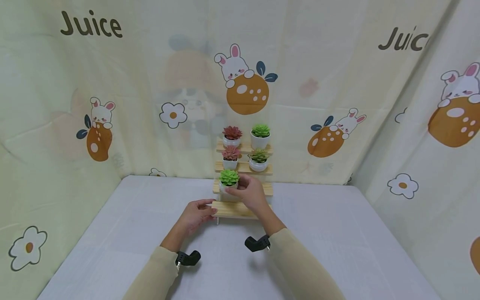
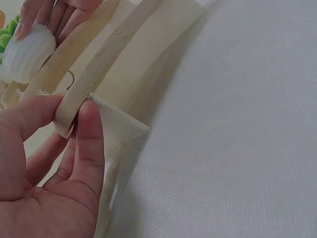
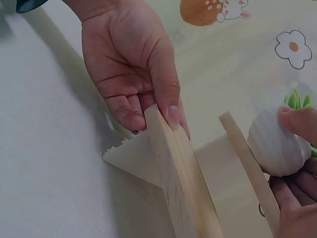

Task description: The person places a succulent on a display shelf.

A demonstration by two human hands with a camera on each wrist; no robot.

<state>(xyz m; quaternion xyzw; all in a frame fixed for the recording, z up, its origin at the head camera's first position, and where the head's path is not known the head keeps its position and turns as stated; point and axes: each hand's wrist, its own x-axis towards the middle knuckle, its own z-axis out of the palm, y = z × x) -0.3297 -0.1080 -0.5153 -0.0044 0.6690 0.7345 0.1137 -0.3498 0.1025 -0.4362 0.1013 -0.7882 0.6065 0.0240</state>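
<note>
A tiered wooden stand (image 1: 234, 210) with white side supports stands at the back middle of the table. My right hand (image 1: 252, 193) grips a white ribbed pot (image 3: 276, 136) holding a bright green artificial succulent (image 1: 228, 177), at the left part of the second-lowest board (image 1: 268, 189). Its thumb lies on the pot's front, the fingers around the other side. At the left end of the lowest board, my left hand (image 1: 198, 214) pinches the wood between thumb and fingers. In the left wrist view the pot (image 2: 30, 53) sits right against a board's edge.
On the top board are a dark red succulent (image 1: 232, 133) and a green one (image 1: 260, 131). One board lower stand a pinkish-red succulent (image 1: 230, 153) and a green one (image 1: 258, 156), all in white pots. A printed curtain (image 1: 142, 83) hangs behind the white-covered table (image 1: 322, 233).
</note>
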